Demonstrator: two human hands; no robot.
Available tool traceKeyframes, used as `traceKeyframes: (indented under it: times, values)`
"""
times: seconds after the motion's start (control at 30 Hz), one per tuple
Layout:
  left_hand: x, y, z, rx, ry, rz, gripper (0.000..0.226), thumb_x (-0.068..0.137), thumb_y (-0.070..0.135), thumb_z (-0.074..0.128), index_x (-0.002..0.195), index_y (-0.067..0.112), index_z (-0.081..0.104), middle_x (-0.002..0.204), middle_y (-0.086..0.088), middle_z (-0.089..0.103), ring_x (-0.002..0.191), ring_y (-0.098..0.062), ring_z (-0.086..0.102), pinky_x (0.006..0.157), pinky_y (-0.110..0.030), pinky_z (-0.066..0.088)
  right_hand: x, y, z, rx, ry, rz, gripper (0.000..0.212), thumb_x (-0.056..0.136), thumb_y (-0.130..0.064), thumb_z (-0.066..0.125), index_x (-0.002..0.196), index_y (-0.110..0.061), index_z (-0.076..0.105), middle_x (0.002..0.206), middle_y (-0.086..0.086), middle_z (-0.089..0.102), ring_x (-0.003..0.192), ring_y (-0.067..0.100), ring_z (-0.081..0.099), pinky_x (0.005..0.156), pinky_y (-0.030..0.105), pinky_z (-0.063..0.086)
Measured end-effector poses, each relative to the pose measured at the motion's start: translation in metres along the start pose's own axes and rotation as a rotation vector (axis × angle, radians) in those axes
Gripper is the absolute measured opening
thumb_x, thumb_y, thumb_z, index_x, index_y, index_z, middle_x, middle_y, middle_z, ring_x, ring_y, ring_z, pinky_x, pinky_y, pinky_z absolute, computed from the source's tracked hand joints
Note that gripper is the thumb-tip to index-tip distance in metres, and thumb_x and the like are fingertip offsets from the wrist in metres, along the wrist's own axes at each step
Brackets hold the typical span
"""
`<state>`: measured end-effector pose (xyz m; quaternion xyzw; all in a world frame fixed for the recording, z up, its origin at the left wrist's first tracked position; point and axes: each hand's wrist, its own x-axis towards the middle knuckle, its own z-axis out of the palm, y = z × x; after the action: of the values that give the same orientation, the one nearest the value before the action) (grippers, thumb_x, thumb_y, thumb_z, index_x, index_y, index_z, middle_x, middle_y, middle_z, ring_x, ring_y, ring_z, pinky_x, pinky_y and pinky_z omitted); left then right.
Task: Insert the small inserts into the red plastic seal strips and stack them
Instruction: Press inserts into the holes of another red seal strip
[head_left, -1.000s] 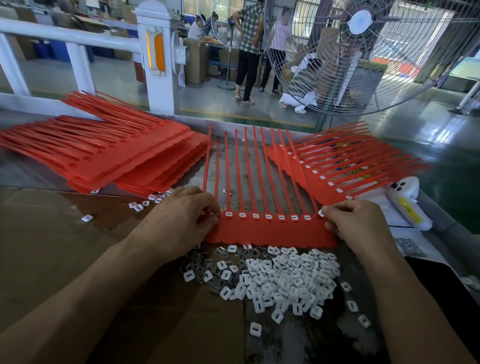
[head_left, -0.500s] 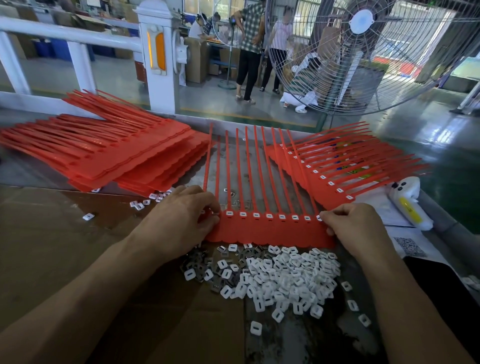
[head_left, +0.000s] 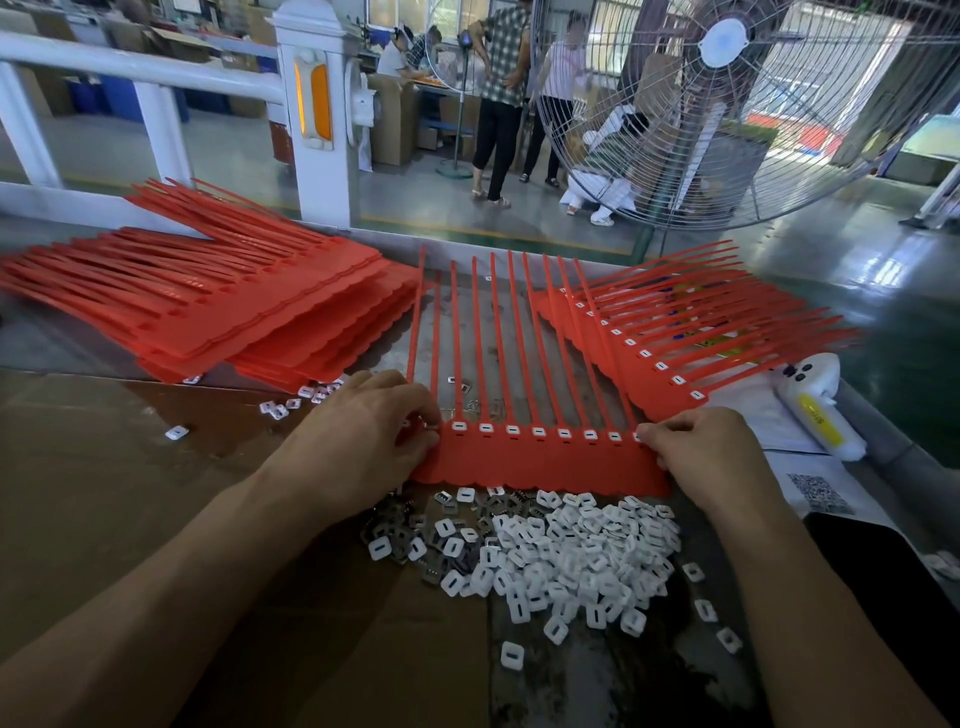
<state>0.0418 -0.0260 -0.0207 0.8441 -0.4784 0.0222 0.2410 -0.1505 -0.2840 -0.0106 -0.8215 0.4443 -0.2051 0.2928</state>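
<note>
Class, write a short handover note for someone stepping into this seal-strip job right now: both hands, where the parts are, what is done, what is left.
Left hand pinches the left end of the red strip sheet; right hand pinches its right end.
The sheet lies flat in front of the worker, with white inserts in the visible slots.
Loose inserts are heaped just below it.
Stack without inserts on the left, filled stack on the right.
Left to do: check the end slots under the fingers, then put this sheet on the filled stack.

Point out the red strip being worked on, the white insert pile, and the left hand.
red strip (head_left: 545, 462), head view, on its flat base band.
white insert pile (head_left: 582, 551), head view, pile's middle.
left hand (head_left: 358, 436), head view, back of the hand.
</note>
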Motion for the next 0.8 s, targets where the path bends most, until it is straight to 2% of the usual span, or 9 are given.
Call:
traceKeyframes:
  times: [0.13, 0.23, 0.33, 0.4, 0.47, 0.53, 0.67, 0.8]
  values:
    - [0.0002, 0.0004, -0.0003, 0.005, -0.001, -0.005, 0.021, 0.095, 0.043, 0.061, 0.116, 0.038, 0.065, 0.116, 0.016, 0.056, 0.115, -0.008, 0.046, 0.102, -0.033, 0.043, 0.0019, -0.0026, 0.0014, -0.043, -0.005, 0.014, 0.030, 0.091, -0.031, 0.075, 0.063, -0.021, 0.070, 0.067, 0.005, 0.072, 0.071, 0.025, 0.069, 0.078, 0.047, 0.059]
    - [0.0002, 0.0012, -0.0014, 0.009, -0.010, -0.009, 0.022, 0.096, 0.043, 0.061, 0.116, 0.038, 0.064, 0.117, 0.017, 0.056, 0.116, -0.008, 0.046, 0.103, -0.034, 0.043, 0.0045, -0.0036, 0.0014, -0.064, -0.019, 0.011, 0.029, 0.092, -0.030, 0.074, 0.065, -0.018, 0.073, 0.069, 0.007, 0.072, 0.071, 0.025, 0.069, 0.078, 0.046, 0.059]
    - [-0.0008, 0.0028, -0.0032, 0.003, -0.017, -0.014, 0.021, 0.096, 0.044, 0.061, 0.116, 0.039, 0.064, 0.118, 0.017, 0.055, 0.117, -0.007, 0.046, 0.103, -0.034, 0.043, 0.0024, -0.0022, -0.0002, -0.042, -0.018, -0.004, 0.027, 0.092, -0.030, 0.074, 0.066, -0.022, 0.072, 0.072, 0.005, 0.072, 0.074, 0.023, 0.068, 0.078, 0.045, 0.058]
    - [-0.0008, 0.0045, -0.0043, -0.009, -0.022, -0.026, 0.021, 0.095, 0.043, 0.063, 0.116, 0.039, 0.064, 0.118, 0.017, 0.055, 0.117, -0.007, 0.046, 0.103, -0.034, 0.044, 0.0005, 0.0001, -0.0028, -0.046, -0.014, -0.011, 0.029, 0.093, -0.036, 0.073, 0.069, -0.020, 0.072, 0.073, 0.005, 0.072, 0.074, 0.022, 0.068, 0.079, 0.046, 0.058]
    - [-0.0008, 0.0055, -0.0052, -0.020, -0.009, -0.052, 0.025, 0.093, 0.043, 0.066, 0.117, 0.038, 0.065, 0.119, 0.016, 0.053, 0.117, -0.008, 0.048, 0.102, -0.034, 0.045, -0.0008, 0.0006, -0.0055, -0.087, -0.014, -0.016, 0.040, 0.092, -0.046, 0.070, 0.076, -0.010, 0.074, 0.076, 0.010, 0.072, 0.072, 0.024, 0.067, 0.077, 0.045, 0.057]
    - [-0.0009, 0.0053, -0.0064, -0.005, 0.005, -0.098, 0.033, 0.090, 0.048, 0.069, 0.120, 0.036, 0.063, 0.118, 0.015, 0.052, 0.115, -0.009, 0.050, 0.102, -0.035, 0.045, -0.0014, 0.0003, -0.0067, -0.076, -0.029, -0.019, 0.043, 0.091, -0.051, 0.070, 0.080, -0.010, 0.075, 0.078, 0.008, 0.072, 0.074, 0.021, 0.067, 0.074, 0.041, 0.054]
    - [-0.0011, 0.0050, -0.0085, 0.093, 0.012, -0.244, 0.055, 0.082, 0.069, 0.065, 0.124, 0.033, 0.058, 0.114, 0.011, 0.053, 0.111, -0.013, 0.052, 0.101, -0.038, 0.044, -0.0028, -0.0009, -0.0078, 0.015, -0.031, -0.056, 0.026, 0.089, -0.046, 0.075, 0.086, -0.020, 0.074, 0.085, -0.005, 0.072, 0.083, 0.014, 0.067, 0.076, 0.037, 0.052]
    - [-0.0017, 0.0064, -0.0099, 0.202, -0.022, -0.333, 0.064, 0.077, 0.082, 0.054, 0.115, 0.031, 0.060, 0.112, 0.008, 0.057, 0.110, -0.017, 0.054, 0.100, -0.040, 0.042, -0.0036, -0.0080, -0.0055, 0.177, 0.048, -0.117, 0.020, 0.091, -0.043, 0.072, 0.085, -0.024, 0.073, 0.086, -0.011, 0.073, 0.084, 0.008, 0.067, 0.072, 0.033, 0.050]
